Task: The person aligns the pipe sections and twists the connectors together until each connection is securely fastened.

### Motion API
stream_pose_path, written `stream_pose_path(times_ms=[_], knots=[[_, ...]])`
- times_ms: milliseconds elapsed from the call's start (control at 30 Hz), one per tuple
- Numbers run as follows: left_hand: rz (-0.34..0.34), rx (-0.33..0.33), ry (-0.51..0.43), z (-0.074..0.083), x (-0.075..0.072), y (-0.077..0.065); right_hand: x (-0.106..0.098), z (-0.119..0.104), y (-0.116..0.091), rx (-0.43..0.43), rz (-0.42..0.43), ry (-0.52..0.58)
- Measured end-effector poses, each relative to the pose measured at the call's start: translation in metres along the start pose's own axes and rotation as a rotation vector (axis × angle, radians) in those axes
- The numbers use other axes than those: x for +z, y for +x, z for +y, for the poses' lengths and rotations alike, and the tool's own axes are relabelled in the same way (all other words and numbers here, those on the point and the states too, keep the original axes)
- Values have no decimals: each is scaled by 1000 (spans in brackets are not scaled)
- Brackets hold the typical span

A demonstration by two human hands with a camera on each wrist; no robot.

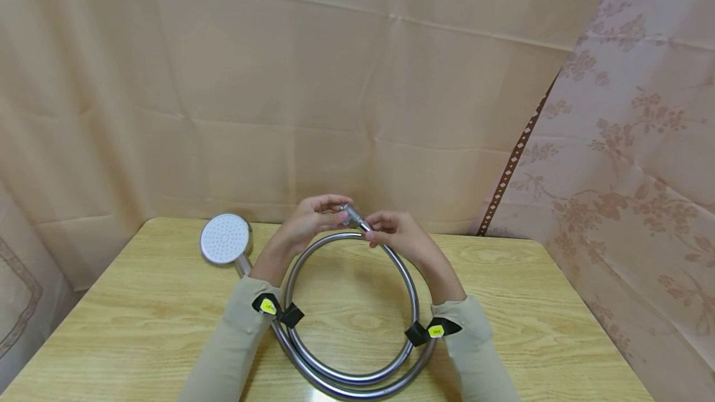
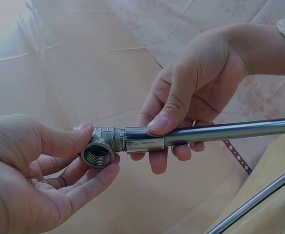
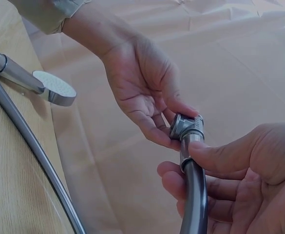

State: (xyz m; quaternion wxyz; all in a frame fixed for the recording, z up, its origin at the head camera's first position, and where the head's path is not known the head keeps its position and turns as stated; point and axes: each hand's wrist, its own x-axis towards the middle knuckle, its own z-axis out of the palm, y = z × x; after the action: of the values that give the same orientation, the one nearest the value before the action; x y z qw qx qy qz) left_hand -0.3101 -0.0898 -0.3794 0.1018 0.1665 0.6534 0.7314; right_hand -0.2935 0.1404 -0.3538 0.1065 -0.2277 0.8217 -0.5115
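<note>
Two pale sleeves (image 1: 216, 352) reach in from the near side, a black strap (image 1: 292, 315) at each wrist. Between them a silver hose (image 1: 416, 296) forms a large loop on the wooden surface (image 1: 139, 327), its coils doubled at the near side. Beyond the loop's far side the hose's end is raised in the hands. The left hand (image 1: 307, 222) has its grip on a metal fitting (image 2: 105, 133), pinched between thumb and fingers, a threaded opening showing. The right hand (image 1: 399, 234) has its grip round the hose's shiny collar (image 2: 144, 140), thumb on top, fingers beneath; collar and fitting meet, some thread visible at the joint. Far left lies a shower head (image 1: 225, 239), its white face up. A beige curtain (image 1: 313, 79) hangs behind, a floral cloth (image 1: 642, 191) on the right.
</note>
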Motion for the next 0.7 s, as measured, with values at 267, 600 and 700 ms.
stream_pose_path(times_ms=[267, 600, 700], knots=[[6, -2, 2, 0, 1, 0, -1, -1, -1, 5, -21, -5], [1, 14, 6, -2, 0, 1, 2, -2, 0, 12, 44, -58], [0, 10, 12, -2, 0, 1, 2, -1, 0, 15, 45, -40]])
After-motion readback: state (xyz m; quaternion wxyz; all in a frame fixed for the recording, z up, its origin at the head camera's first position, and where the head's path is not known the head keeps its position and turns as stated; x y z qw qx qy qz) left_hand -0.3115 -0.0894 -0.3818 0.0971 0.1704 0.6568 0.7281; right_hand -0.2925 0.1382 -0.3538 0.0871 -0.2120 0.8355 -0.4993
